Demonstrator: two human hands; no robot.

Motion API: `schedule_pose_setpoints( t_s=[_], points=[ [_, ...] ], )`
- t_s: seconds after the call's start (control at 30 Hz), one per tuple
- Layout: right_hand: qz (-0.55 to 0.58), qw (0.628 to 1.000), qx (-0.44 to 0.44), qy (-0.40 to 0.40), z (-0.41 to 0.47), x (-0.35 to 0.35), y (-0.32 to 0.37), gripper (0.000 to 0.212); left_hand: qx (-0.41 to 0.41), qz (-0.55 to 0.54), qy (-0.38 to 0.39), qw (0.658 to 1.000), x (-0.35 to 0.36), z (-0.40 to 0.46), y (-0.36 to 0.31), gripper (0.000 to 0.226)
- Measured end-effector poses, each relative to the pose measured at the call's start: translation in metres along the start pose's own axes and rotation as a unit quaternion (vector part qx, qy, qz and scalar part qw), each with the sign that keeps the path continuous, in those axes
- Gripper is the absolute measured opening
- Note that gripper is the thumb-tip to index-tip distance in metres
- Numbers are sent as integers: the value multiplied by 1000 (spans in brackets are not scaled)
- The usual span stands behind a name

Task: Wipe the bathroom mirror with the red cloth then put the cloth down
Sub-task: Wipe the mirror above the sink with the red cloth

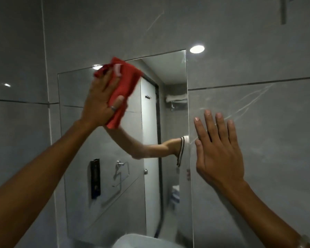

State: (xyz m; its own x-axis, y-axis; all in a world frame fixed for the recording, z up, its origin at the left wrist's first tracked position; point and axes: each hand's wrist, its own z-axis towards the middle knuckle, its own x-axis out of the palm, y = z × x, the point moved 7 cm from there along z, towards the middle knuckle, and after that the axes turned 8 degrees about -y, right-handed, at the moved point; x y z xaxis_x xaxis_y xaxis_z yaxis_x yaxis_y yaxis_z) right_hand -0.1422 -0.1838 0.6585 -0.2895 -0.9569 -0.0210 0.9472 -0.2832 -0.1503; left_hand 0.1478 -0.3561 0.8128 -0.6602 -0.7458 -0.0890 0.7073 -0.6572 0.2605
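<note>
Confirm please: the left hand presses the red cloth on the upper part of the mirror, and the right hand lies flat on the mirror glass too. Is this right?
Not quite. The right hand lies flat on the grey wall tile beside the mirror, not on the glass. The head view shows it. The rest is right: the left hand presses the red cloth on the upper part of the mirror.

Grey tiled wall (258,51) with dark grout lines; a white basin rim (141,241) at the bottom edge; a metal fixture (284,9) top right
</note>
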Motion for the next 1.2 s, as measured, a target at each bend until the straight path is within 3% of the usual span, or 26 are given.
schedule_pose_setpoints(
  t_s=[0.17,0.23,0.3,0.4,0.43,0.5,0.57,0.63,0.73,0.8,0.87,0.93,1.03,1.1,1.2],
  points=[
    [6,1000,4,-8,-1,3,0,65,-229,-94,-70,966,-24,-40,93,66],
    [10,1000,11,-12,0,2,0,65,-313,-56,-85,944,-22,-61,91,67],
    [15,1000,22,-13,-5,2,3,64,-300,-21,-71,951,-14,-85,61,66],
    [14,999,31,-18,-22,2,11,64,-172,-32,-15,984,-2,-138,15,68],
    [14,999,31,-10,-32,3,13,64,-164,-41,-14,986,-4,-162,12,69],
    [10,1000,20,0,-53,3,12,64,-241,-64,-47,967,-9,-208,22,69],
    [6,1000,13,15,-77,5,11,64,-373,-65,-74,923,-10,-255,32,72],
    [6,1000,12,21,-100,6,10,64,-442,-41,-55,894,-1,-299,18,75],
    [-2,1000,10,4,-119,5,11,65,-369,-34,-7,929,13,-354,-32,80],
    [-1,1000,12,-1,-122,6,12,65,-358,-48,15,932,18,-392,-52,83],
    [9,1000,10,-4,-123,6,13,65,-443,-44,-3,896,20,-424,-53,80],
    [0,1000,10,0,-122,8,12,65,-552,-39,-41,832,26,-439,-57,74],
    [0,1000,10,14,-120,7,14,62,-612,-54,-69,786,37,-430,-108,76],
    [15,999,20,39,-117,1,15,60,-600,-67,-57,795,40,-412,-164,84],
    [90,991,51,80,-111,-14,13,58,-497,-86,-13,863,47,-374,-247,80]
  ],
)
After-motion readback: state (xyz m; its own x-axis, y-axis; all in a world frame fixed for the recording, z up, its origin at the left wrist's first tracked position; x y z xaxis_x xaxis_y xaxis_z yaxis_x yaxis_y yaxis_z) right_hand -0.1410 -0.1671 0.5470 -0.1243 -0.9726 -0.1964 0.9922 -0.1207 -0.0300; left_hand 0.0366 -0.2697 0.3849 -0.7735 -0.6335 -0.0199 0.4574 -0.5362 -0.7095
